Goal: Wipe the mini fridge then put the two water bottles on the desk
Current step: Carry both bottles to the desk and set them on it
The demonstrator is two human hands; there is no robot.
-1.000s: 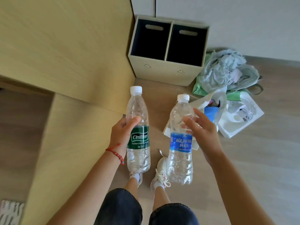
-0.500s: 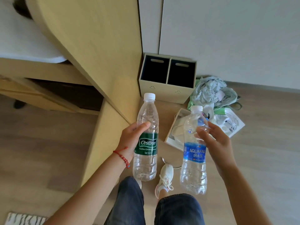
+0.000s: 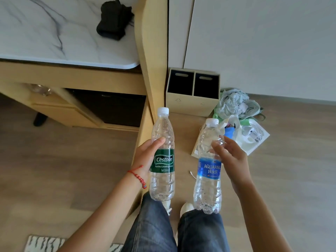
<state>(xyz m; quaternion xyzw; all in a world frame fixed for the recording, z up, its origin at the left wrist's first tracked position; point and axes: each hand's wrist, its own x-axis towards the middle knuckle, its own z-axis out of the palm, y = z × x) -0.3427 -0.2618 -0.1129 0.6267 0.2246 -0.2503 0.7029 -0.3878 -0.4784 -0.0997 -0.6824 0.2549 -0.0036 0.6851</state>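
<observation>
**Two bottles in hand, the desk top waiting beyond the fingers**

While both bottles hung upright over the floor, the marble desk top (image 3: 54, 33) lay well beyond the fingertips, up and to their left, mostly bare but for a black object (image 3: 113, 20) near its back right corner. Below it, the dark mini fridge (image 3: 112, 106) sat in the wooden cabinet, just past the left thumb; whether it had been wiped could not be told.

The left hand (image 3: 145, 159) was wrapped around the green-label bottle (image 3: 163, 157) at its label, thumb across the front, the other fingers hidden behind. The right hand (image 3: 231, 160) gripped the blue-label bottle (image 3: 208, 166) more loosely, fingertips pressing the clear shoulder above the label, palm behind it.

To do the step well, it seemed wise to carry both bottles forward and to the left of the present grip, lifting them clear of the wooden side panel (image 3: 151, 70) that stood just beyond the left fingers. The right-hand pinch looked the weaker hold, so shifting those fingers down onto the label before moving would likely help. Setting each base flat on bare marble, short of the black object, and letting go one hand at a time looked safest.
</observation>
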